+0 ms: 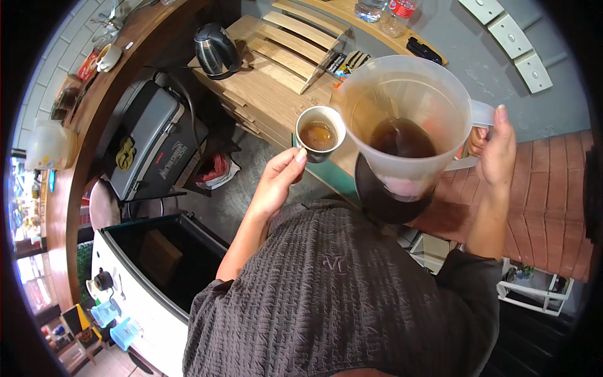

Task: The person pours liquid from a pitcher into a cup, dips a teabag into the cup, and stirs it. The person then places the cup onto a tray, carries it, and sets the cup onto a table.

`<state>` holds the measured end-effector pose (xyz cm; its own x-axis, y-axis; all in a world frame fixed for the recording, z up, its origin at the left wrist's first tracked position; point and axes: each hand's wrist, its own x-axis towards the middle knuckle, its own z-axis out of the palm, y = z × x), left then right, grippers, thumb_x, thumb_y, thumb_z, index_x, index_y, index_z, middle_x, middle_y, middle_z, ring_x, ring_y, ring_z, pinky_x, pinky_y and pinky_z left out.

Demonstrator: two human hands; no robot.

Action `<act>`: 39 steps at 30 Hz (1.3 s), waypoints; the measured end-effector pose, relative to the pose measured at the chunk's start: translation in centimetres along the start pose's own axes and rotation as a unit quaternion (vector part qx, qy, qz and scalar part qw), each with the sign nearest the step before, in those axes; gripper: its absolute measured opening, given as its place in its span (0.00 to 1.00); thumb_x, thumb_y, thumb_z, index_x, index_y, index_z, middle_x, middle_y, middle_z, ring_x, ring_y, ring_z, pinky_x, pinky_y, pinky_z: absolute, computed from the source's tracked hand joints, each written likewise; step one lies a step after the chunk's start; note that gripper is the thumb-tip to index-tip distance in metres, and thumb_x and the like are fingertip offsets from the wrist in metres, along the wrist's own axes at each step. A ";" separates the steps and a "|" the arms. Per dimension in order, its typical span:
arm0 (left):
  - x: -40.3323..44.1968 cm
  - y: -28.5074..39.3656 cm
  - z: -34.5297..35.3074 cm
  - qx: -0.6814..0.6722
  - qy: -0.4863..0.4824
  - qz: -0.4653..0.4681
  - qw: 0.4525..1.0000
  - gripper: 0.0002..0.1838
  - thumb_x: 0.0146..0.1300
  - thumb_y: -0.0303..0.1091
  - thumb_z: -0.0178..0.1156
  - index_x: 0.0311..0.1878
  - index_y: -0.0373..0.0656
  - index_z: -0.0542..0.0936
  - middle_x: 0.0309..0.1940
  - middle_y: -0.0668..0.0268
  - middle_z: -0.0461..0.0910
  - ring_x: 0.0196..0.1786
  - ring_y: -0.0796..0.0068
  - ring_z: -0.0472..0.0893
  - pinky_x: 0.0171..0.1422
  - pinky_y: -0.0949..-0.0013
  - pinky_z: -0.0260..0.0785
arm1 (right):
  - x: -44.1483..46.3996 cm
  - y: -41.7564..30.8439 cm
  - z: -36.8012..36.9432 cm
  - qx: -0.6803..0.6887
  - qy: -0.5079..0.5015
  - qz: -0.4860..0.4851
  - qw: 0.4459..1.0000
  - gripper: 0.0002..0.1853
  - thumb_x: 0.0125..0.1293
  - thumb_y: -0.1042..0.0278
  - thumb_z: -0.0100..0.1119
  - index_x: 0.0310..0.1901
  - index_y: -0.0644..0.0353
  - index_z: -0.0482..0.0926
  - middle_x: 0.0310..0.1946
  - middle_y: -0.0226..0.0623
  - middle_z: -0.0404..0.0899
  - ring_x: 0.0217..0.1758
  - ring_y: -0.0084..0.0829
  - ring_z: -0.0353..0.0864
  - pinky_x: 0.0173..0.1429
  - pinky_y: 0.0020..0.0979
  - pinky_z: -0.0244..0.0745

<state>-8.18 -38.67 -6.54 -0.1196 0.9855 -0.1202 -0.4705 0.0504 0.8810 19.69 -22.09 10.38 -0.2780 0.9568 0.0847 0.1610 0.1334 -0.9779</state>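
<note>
Pitcher hangs by handle, gripped in right hand. Left hand grips cup mouth-up, presumably to retain liquid.

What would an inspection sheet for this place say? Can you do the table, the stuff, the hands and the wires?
Surface: wooden counter with a slatted wooden rack on top.
Job's things: cup and see-through pitcher, both with brown liquid inside; very close together, touching unclear.
Clutter: black kettle on the counter; bottles on a ledge beyond.
Left hand: holds the cup.
Right hand: grips the pitcher's handle.
Cables: dark cord or hose beside a grey case.
Surroundings: grey wall with switch plates.
</note>
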 end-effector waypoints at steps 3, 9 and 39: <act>-0.5 0.1 -1.0 0.007 0.022 0.023 0.999 0.16 0.73 0.46 0.52 0.31 0.45 0.74 0.23 0.80 0.60 0.28 0.86 0.57 0.32 0.78 0.50 | 1.1 2.8 1.6 0.082 0.079 0.039 0.993 0.27 0.73 0.44 0.42 0.20 0.53 0.61 0.12 0.23 0.57 0.13 0.16 0.51 0.18 0.23 0.46; -2.8 0.9 -2.1 0.024 0.076 0.050 0.996 0.16 0.72 0.47 0.51 0.33 0.46 0.70 0.24 0.77 0.58 0.28 0.83 0.56 0.33 0.75 0.47 | 4.3 14.0 5.4 0.175 0.122 0.008 0.977 0.25 0.73 0.51 0.48 0.19 0.54 0.62 0.11 0.23 0.60 0.11 0.16 0.56 0.15 0.22 0.49; -3.9 2.5 -2.0 -0.021 0.185 0.101 0.977 0.17 0.73 0.46 0.49 0.30 0.46 0.68 0.22 0.76 0.58 0.26 0.81 0.56 0.31 0.74 0.49 | 6.5 32.2 8.5 0.170 0.220 -0.038 0.960 0.17 0.69 0.61 0.40 0.21 0.56 0.63 0.14 0.25 0.60 0.16 0.20 0.59 0.22 0.23 0.52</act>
<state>-10.67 -42.71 -4.78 -0.5180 0.8482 -0.1100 -0.4385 -0.1530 0.8856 15.01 -13.80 -22.18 0.1626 0.9740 0.1577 -0.1831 0.1869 -0.9652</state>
